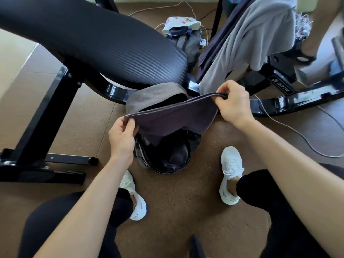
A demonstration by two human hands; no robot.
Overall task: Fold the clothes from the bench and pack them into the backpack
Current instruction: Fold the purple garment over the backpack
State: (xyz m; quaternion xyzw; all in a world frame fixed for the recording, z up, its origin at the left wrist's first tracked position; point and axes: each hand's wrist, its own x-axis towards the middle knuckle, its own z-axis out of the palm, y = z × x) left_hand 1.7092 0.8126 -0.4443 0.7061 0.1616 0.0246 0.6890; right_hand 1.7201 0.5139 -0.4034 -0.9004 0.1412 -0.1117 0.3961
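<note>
While stretched above open backpack [167, 161], dark cloth [173, 118] is pinched at each end, by left hand [122, 138] and right hand [232, 103]; grey clothes [251, 43] draped behind

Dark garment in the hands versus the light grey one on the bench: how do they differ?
The dark garment is purplish; the light grey garment is pale. The dark garment is pinched and stretched between the left hand and right hand over the open backpack; the light grey garment hangs loose off the bench. Both are unpatterned.
</note>
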